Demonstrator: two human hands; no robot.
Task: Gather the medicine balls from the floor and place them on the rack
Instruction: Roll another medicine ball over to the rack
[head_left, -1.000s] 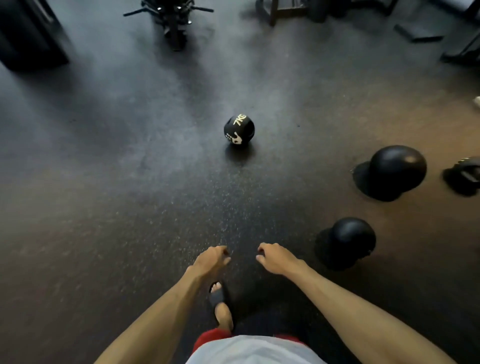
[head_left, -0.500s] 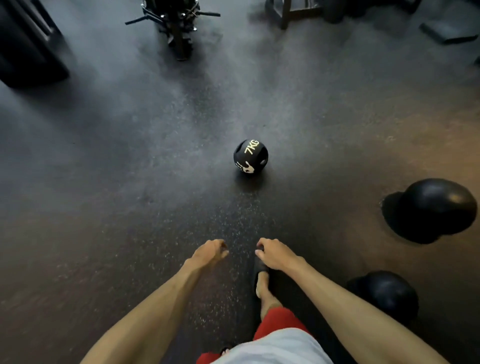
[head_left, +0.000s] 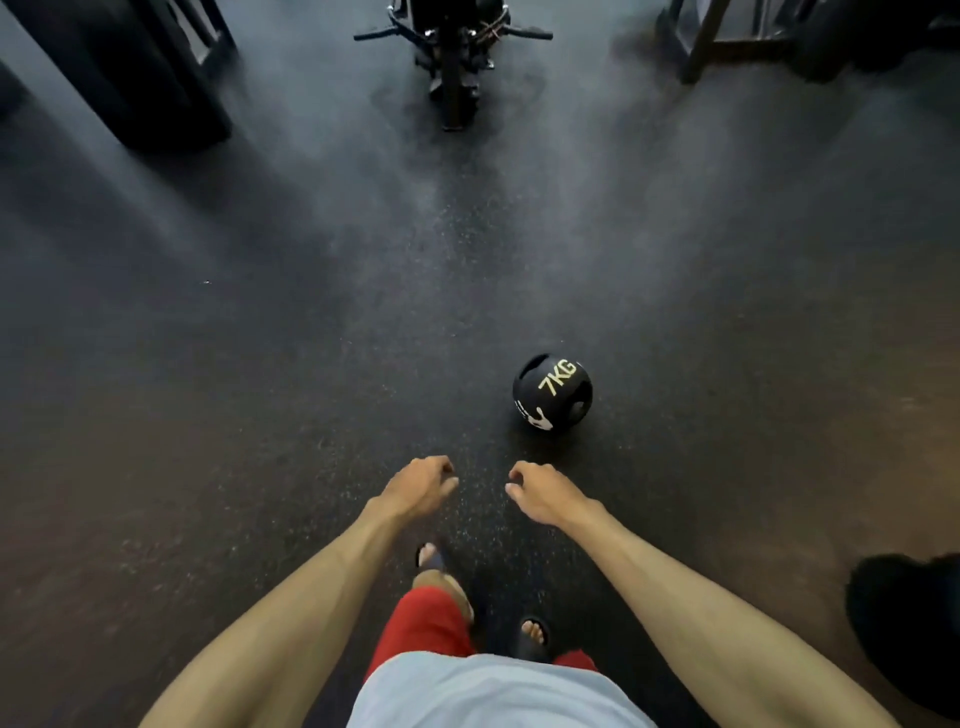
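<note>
Looking down on a dark speckled floor (head_left: 260, 415), gym gear along its far edge: a dark block (head_left: 135, 78) far left, a handlebarred machine (head_left: 452, 57) centre, a frame (head_left: 722, 47) far right. No telling whether any of these is the rack. Low at the right edge, a dark round mass (head_left: 904, 623), cut off at the edge of view, likely another ball.

Resting on the floor ahead and a little right of both hands: the ball (head_left: 552, 393), apart from them, nothing in between. Nearer the right hand (head_left: 545, 493), just forward of it; further from the left hand (head_left: 421, 486), across the body line. Both hands low, side by side, near each other, fingers loosely curled, holding nothing. Probably calls for a short step forward-right and a bend, both hands going down together.

Round, so no long axis to line up with. Matte black, with cut-out grips (head_left: 581, 400) showing on the right flank and at the upper left. "7KG" (head_left: 557, 378) in pale letters across the top, a white hand print (head_left: 540, 418) low on the near side. Heavy by its marking; better taken two-handed by the grips.
</note>
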